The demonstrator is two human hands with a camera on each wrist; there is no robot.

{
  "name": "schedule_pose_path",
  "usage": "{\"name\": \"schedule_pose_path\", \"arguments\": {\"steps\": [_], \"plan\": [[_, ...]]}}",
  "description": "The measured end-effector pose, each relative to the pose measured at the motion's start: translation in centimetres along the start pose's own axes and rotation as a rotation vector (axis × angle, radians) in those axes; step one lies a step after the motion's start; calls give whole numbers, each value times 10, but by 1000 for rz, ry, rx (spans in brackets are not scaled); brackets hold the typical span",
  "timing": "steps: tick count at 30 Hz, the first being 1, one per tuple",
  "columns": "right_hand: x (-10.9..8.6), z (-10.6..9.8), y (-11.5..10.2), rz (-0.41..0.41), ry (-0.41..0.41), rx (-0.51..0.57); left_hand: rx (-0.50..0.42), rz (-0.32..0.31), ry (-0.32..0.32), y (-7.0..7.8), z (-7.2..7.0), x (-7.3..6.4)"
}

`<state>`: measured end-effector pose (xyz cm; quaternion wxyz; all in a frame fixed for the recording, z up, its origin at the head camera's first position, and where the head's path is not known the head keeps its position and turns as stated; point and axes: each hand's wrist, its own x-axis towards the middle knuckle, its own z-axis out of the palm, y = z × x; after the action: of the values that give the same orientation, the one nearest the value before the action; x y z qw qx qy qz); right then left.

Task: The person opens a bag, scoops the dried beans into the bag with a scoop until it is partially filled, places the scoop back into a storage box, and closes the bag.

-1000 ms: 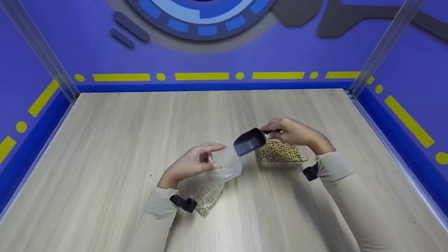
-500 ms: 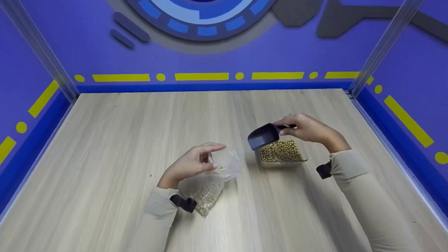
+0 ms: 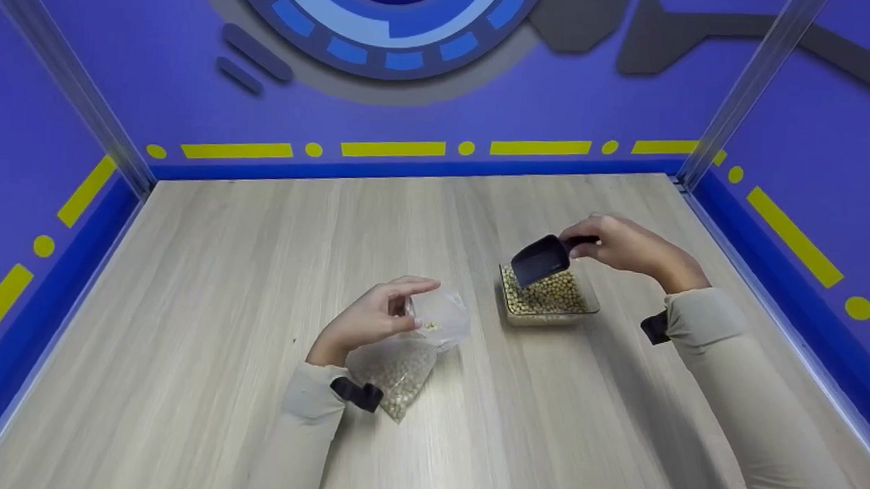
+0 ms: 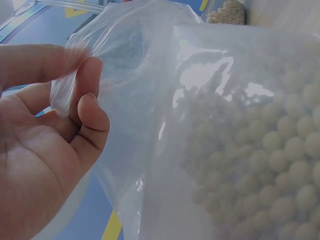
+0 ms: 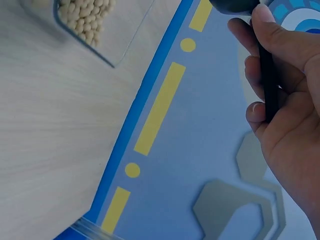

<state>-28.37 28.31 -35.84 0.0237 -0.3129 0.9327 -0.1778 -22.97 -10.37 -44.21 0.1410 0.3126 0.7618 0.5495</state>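
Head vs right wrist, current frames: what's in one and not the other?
Head only: the left hand holding the clear bag with beans in it, both sleeves, and the scoop bowl in full.

Right wrist only: the palm side of the right hand, with its fingers curled at the scoop's black handle.

Both: right hand, scoop (bowl cut off in the wrist view), clear container of beans (also cut off there), wood-look table, and blue wall with yellow marks.
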Motion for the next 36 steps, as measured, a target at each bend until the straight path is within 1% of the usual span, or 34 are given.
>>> {"name": "schedule_pose_path", "arguments": {"steps": [8,14,16,22,29,32,36], "plan": [[-7,-5,4,8,-20,-78,22,-1,-3,2,1,-1],[-11,-9,3,36,-43,-130,15,15,-8,2,1,0],[-12,-11,1,27,-45,-157,11,21,-7,1,1,0],[-14,-12,-2,5,-56,-262,7,33,-7,0,0,1],[-14,-9,-6,-10,-78,-417,25,23,-4,0,1,1],[-13,-7,-8,-23,-74,-473,20,10,-2,1,1,0],[-12,-4,-11,-37,-56,-520,5,4,-2,1,1,0]]}}
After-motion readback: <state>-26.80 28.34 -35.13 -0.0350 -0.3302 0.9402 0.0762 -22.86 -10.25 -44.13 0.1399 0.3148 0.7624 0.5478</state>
